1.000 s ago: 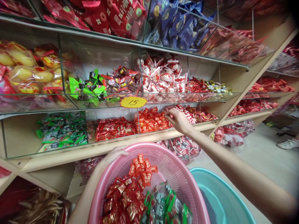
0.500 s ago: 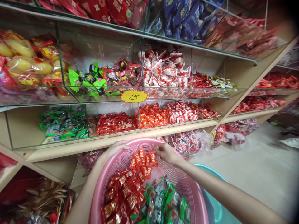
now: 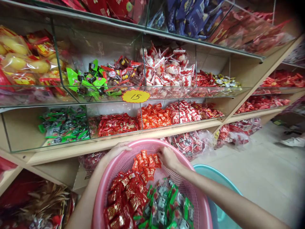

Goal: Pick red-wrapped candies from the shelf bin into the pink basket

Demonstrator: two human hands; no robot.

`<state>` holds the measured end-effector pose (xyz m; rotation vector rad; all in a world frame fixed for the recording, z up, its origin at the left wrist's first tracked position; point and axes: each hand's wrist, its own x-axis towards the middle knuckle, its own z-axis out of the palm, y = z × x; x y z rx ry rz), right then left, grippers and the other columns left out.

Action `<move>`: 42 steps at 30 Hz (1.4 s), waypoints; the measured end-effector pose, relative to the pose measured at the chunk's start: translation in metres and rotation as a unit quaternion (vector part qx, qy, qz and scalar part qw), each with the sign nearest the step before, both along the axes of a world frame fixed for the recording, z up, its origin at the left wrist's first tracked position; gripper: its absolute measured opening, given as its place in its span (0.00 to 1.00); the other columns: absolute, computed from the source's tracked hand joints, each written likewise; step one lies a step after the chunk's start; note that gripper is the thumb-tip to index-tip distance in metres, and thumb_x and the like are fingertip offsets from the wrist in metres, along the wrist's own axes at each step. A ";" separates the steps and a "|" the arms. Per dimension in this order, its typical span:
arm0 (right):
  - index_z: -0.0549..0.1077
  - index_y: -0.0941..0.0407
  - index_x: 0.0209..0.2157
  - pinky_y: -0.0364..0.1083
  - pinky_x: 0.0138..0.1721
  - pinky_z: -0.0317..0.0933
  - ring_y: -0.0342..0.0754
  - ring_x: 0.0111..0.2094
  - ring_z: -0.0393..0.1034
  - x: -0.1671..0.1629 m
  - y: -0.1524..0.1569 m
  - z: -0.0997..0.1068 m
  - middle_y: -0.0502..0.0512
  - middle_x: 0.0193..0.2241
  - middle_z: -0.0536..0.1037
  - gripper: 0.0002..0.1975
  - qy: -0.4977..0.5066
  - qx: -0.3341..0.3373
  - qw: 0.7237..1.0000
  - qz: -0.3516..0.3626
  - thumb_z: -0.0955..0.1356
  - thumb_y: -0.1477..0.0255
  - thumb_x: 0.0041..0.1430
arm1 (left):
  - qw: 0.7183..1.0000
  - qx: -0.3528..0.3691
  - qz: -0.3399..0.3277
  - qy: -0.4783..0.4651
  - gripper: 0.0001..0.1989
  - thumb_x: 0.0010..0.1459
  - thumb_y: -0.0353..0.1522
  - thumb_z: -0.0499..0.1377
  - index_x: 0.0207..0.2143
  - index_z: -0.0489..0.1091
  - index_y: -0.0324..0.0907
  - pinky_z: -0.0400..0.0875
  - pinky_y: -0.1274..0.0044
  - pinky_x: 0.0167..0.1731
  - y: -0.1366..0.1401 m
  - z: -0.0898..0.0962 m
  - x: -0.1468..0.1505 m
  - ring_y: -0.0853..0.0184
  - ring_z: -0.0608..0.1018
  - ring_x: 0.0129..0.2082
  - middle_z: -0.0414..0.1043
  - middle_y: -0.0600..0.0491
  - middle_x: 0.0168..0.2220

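A pink plastic basket point(image 3: 100, 197) with mesh sides is in front of me. My left hand point(image 3: 118, 152) grips its far left rim. Inside, small orange candy packets point(image 3: 144, 160) lie at the far end, red-wrapped candies point(image 3: 131, 194) at the left, and green-and-clear wrapped candies point(image 3: 166, 203) at the near right. My right hand point(image 3: 168, 157) is inside the far right rim, fingers curled in a pinch beside the rightmost orange packet. What those fingers hold, if anything, is hidden.
Glass-fronted shelves point(image 3: 166, 128) full of wrapped candies stand ahead, with a yellow price tag point(image 3: 136, 95) marked 15. A teal tub point(image 3: 218, 178) stands on the floor at the right. Bagged candies point(image 3: 190, 143) lie under the shelf; a shoe point(image 3: 294, 142) shows far right.
My right hand has moved slightly right and down beside the orange packets. My left hand stays on the rim. More of the teal tub shows.
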<state>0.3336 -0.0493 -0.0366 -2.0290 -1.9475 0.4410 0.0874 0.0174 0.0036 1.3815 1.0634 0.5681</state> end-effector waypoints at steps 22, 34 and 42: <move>0.72 0.57 0.31 0.41 0.27 0.53 0.45 0.27 0.69 0.001 0.015 0.066 0.57 0.27 0.76 0.11 -0.082 0.062 0.995 0.007 0.60 0.70 0.56 | 0.999 -0.011 -0.023 -0.045 0.18 0.44 0.31 0.58 0.42 0.72 0.42 0.64 0.78 0.40 0.001 0.001 0.002 0.63 0.73 0.39 0.75 0.55 0.40; 0.74 0.56 0.30 0.39 0.31 0.55 0.44 0.33 0.68 0.070 0.095 0.131 0.54 0.33 0.75 0.06 -0.190 0.120 0.973 0.053 0.67 0.73 0.47 | 0.996 -0.045 -0.032 -0.076 0.23 0.43 0.31 0.60 0.45 0.70 0.40 0.64 0.77 0.41 0.004 -0.001 -0.001 0.62 0.74 0.38 0.75 0.53 0.39; 0.72 0.58 0.28 0.41 0.28 0.54 0.47 0.32 0.67 0.070 0.101 0.119 0.58 0.34 0.72 0.05 -0.187 0.153 0.969 0.047 0.64 0.76 0.50 | 0.994 -0.051 -0.035 -0.090 0.22 0.44 0.30 0.59 0.45 0.70 0.40 0.64 0.77 0.40 0.004 -0.003 -0.001 0.64 0.75 0.35 0.76 0.53 0.37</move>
